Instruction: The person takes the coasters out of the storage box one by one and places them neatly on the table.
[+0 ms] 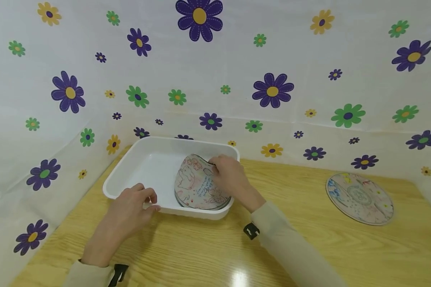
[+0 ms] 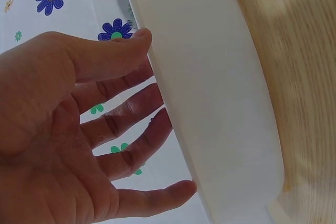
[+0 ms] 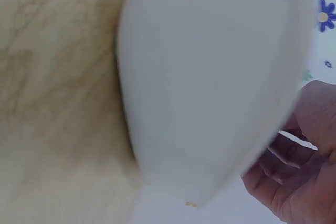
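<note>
A white plastic basin (image 1: 136,167) stands on the table, and a round flexible mat (image 1: 194,183) with red and blue drawings is in its right end. My right hand (image 1: 230,173) pinches the mat's upper right edge, which bends upward. Another layer's rim shows under the mat's lower edge. At the basin's near side, my left hand (image 1: 131,209) holds the rim. The left wrist view shows the thumb on the rim and the fingers behind it. In the right wrist view the basin's wall hides most of my right hand's fingers (image 3: 262,182) and the mat.
Another round patterned mat (image 1: 359,198) lies flat on the wooden table (image 1: 309,239) at the right. A flower-printed white sheet (image 1: 230,59) hangs behind the basin and along the left side. Black buckles (image 1: 252,230) hang at both sleeves.
</note>
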Demonstrator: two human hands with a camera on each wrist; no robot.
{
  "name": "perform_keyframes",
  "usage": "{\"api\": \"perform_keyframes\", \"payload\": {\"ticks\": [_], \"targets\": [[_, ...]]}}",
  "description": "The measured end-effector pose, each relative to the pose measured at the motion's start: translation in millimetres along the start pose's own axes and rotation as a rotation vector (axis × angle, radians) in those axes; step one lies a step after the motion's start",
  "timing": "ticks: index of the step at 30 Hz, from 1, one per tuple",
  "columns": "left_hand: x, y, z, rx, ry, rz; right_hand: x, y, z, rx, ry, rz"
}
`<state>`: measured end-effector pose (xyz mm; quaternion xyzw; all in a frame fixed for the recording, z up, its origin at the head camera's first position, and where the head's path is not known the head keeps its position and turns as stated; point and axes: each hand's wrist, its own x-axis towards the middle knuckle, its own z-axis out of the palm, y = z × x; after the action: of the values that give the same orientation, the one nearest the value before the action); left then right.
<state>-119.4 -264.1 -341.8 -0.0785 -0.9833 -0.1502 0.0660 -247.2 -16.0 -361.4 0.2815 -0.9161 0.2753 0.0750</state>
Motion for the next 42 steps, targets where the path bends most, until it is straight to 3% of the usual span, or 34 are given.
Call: {"api": "perform_keyframes", "payload": {"ticks": [3, 7, 13, 22, 29, 42], "targets": [[-1.7, -0.6, 0.9, 0.003, 0.006, 0.003, -3.9, -3.4, -13.3, 0.008, 0.027, -0.039], [-3.0, -0.3, 2.3, 0.024, 0.032, 0.018, -9.3, -2.3, -29.1, 0.102, 0.081, -0.078], [-6.4, -2.1, 7.3, 0.059, 0.113, 0.075, -18.4, 0.2, -39.0, 0.219, 0.075, -0.091], [-8.1, -1.3, 9.5, 0.084, 0.116, 0.068, -26.7, 2.0, -42.9, 0.345, 0.043, 0.012], [-7.1, -1.5, 10.0, 0.095, 0.134, 0.077, -32.2, 7.6, -43.0, 0.542, 0.017, 0.126], [-6.6, -1.1, 10.1, 0.096, 0.147, 0.078, -44.9, 17.2, -42.8, 0.703, 0.094, 0.288]]}}
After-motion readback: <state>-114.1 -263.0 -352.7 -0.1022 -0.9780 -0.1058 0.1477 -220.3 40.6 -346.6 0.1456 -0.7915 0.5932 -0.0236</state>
